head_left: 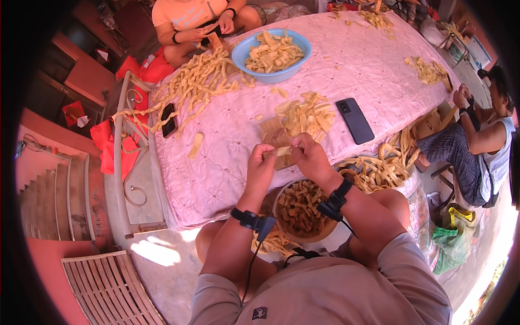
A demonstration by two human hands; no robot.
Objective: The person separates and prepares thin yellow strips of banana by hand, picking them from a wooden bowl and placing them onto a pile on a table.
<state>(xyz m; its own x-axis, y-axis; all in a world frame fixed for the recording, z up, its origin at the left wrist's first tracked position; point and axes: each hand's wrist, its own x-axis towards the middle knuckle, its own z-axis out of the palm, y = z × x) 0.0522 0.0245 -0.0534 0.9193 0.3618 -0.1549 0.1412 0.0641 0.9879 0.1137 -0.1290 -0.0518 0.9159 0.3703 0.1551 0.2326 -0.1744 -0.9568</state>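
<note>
Between my two hands a short pale-yellow strip is stretched over the near edge of the pink quilted cover. My left hand (261, 167) pinches its left end, and my right hand (315, 158) grips the other end with bent fingers. Beneath the strip (283, 151) lies a small wooden board (272, 129), partly hidden by my hands. Just beyond it is a loose heap of similar strips (311, 112). Below my hands, between my legs, a round tub (323, 235) holds many short brownish pieces. Long twisted strips (374, 172) are piled beside my right forearm.
A blue basin (279, 77) full of strips stands farther back, beside a long tangle (195, 81). Dark phones lie at right (355, 120) and left (169, 120). One person (189, 24) sits at the far left, another (482, 135) at right. A metal frame (120, 162) borders the left.
</note>
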